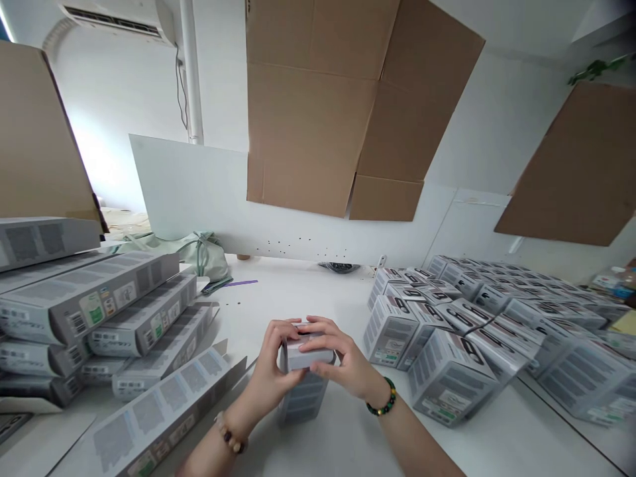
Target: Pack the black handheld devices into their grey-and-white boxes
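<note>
A: L hand (271, 370) first. What have we got?
B: Fingers curled, thumb in front, pinching the top left edge of the small box (302, 401). Closed on it, not flat.
A: R hand (344, 363)?
B: Same box, opp. side. Fingers bent over the white top flap (311, 358), thumb at the near edge. So we grip it w/ both hands and neither is nearer. It sits right between them, touching both.
A: Which way does it stand?
B: Long axis approx. upright, base on the table (298, 291), top end up under our fingers. Leans a bit toward us, tho the lens may do that.
A: Outward?
B: Just left of the L wrist is a flattened carton (159, 414), printed side up. Further left are stacks of flat cartons (89, 298). Right of the R hand, near but apart, are rows of made-up boxes (450, 374), running well off to the right. Beyond the hands there's a green bag (206, 255) by the partition (199, 185), w/ cardboard sheets (318, 132) above.
A: Flap shut or open?
B: Can't tell, fingers cover the seam.
</note>
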`<state>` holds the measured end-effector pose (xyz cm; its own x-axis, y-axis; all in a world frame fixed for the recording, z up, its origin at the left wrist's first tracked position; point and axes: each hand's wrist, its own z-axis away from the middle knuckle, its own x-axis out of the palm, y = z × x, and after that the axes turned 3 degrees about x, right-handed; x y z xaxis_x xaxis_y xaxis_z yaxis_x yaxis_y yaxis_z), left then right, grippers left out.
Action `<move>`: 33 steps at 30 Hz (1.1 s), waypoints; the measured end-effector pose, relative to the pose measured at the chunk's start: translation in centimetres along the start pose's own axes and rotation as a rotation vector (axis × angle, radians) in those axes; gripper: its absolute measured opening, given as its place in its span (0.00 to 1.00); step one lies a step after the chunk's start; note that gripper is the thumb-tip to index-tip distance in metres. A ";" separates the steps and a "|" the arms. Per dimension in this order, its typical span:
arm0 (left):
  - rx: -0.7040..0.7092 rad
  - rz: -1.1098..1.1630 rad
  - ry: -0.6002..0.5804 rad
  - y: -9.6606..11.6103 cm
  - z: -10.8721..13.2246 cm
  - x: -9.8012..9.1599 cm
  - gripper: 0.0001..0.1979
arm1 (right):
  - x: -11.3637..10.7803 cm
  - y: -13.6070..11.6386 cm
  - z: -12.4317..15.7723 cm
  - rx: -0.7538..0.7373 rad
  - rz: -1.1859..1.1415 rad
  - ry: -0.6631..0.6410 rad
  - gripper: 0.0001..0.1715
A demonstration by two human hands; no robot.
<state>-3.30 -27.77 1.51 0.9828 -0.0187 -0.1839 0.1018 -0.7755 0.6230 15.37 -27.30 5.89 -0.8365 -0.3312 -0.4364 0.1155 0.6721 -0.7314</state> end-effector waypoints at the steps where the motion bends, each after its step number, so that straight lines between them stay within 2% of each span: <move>1: 0.003 -0.020 -0.001 0.0 0.0 0.0 0.15 | 0.1 0.1 0.0 -0.007 -0.016 0.043 0.15; 3: 0.024 -0.025 0.013 0.0 0.1 -0.1 0.17 | 0.1 0.2 0.0 -0.023 -0.052 0.081 0.12; 9: 0.048 0.010 -0.033 -0.1 0.2 0.0 0.14 | -1.3 0.1 -0.3 -0.064 -0.035 -0.001 0.10; 15: 0.025 0.045 -0.008 -0.2 0.3 0.2 0.14 | -1.7 -0.2 -0.2 -0.044 -0.017 -0.018 0.11; 20: 0.007 0.002 0.011 -0.3 0.3 0.1 0.12 | -1.3 0.1 0.1 -0.053 0.088 -0.045 0.13; 24: -0.008 -0.040 0.012 -0.4 0.4 0.0 0.09 | 0.2 0.8 1.1 -0.007 0.148 -0.040 0.21; 26: 0.002 -0.046 0.000 -0.3 0.4 0.0 0.09 | 1.0 0.8 1.8 0.014 0.201 0.019 0.18; 29: 0.016 -0.131 -0.048 -0.1 -0.2 -0.3 0.17 | 1.5 0.4 3.0 0.003 0.370 0.223 0.17; 31: -0.037 -0.295 -0.071 0.1 -0.9 -1.1 0.17 | 1.1 0.2 4.1 0.028 0.530 0.419 0.18; 33: -0.130 -0.559 -0.081 -0.1 -1.5 -2.6 0.14 | 0.1 0.1 5.4 0.088 0.715 0.607 0.18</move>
<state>-5.64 -26.71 3.09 0.7599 0.3195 -0.5661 0.6252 -0.5978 0.5018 18.16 -30.83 2.91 -0.6846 0.5587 -0.4681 0.7289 0.5217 -0.4433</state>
